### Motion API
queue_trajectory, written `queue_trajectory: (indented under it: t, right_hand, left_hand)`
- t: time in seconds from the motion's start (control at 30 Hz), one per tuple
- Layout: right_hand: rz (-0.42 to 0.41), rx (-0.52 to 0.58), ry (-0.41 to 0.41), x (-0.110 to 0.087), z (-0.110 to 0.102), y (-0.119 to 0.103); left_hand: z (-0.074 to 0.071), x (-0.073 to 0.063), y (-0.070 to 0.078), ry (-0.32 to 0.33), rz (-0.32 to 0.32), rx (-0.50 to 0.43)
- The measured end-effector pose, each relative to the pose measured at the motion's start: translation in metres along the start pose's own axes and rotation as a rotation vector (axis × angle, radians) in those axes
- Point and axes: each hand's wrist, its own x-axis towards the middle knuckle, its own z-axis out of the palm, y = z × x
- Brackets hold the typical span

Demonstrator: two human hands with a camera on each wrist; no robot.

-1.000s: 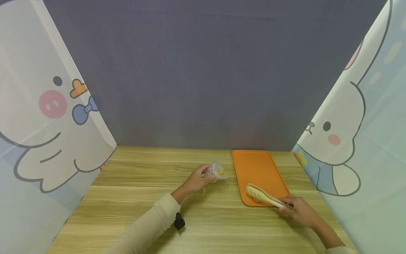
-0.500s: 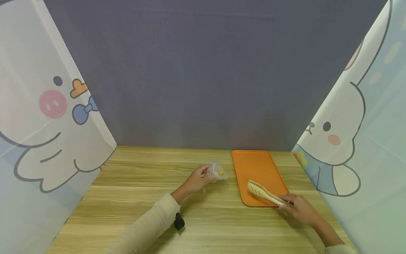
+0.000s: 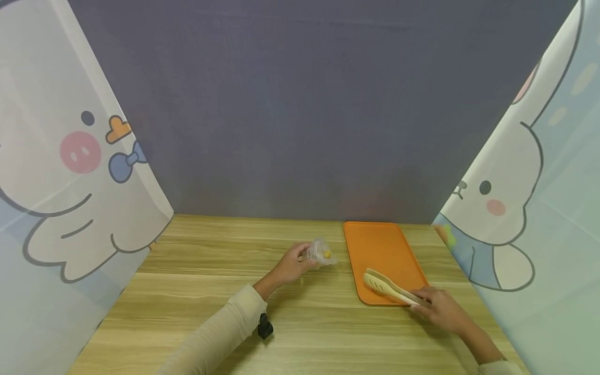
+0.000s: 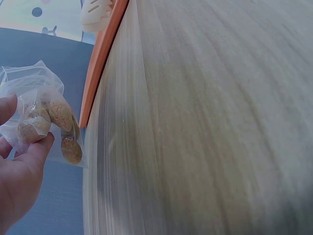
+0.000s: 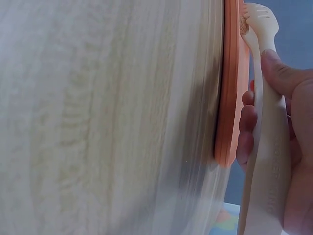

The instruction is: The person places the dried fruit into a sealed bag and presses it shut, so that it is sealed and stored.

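The tongs (image 5: pixel 270 147) have shifted slightly left over the tray's (image 3: pixel 382 250) near end, gripped by the right hand (image 3: pixel 441 311); left of it, the left hand (image 3: pixel 289 265) pinches a clear plastic bag (image 4: pixel 36 94), several walnuts (image 4: pixel 60 116) already inside, another brown piece (image 5: pixel 243 24) at the tong tips seemingly left to bag.

And here's the left hand (image 3: pixel 291 265) with a clear plastic bag (image 3: pixel 316 251) in its fingers, a spot of yellow (image 3: pixel 327 254) showing just past the grip! Over to the right hand (image 3: pixel 442 311), gripping pale yellow tongs (image 3: pixel 386 288), slotted head out ahead of the fingers, over the near end of the orange tray (image 3: pixel 382 245). That tray lies between the two grips and stretches away beyond the right one. Back from the left grip, a small black object (image 3: pixel 264 328) sits beside the beige sleeve (image 3: pixel 225 330), and beneath both hands, it's wood-grain table (image 3: pixel 187 302).
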Motion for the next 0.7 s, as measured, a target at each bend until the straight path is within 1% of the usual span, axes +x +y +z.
queue_trajectory:
  t: [0.27, 0.53, 0.7]
  right_hand:
    - [-0.04, -0.001, 0.031, 0.0014, 0.0013, -0.0027]
    - [-0.043, -0.001, 0.053, 0.003, 0.0037, -0.0017]
    - [-0.02, 0.009, 0.074, 0.005, 0.0038, -0.0028]
  left_hand:
    - [0.0006, 0.0, 0.0025, 0.001, 0.007, 0.012]
    - [0.0013, 0.0, 0.0033, 0.003, 0.003, 0.015]
    - [0.0012, -0.0005, 0.004, 0.005, -0.007, 0.011]
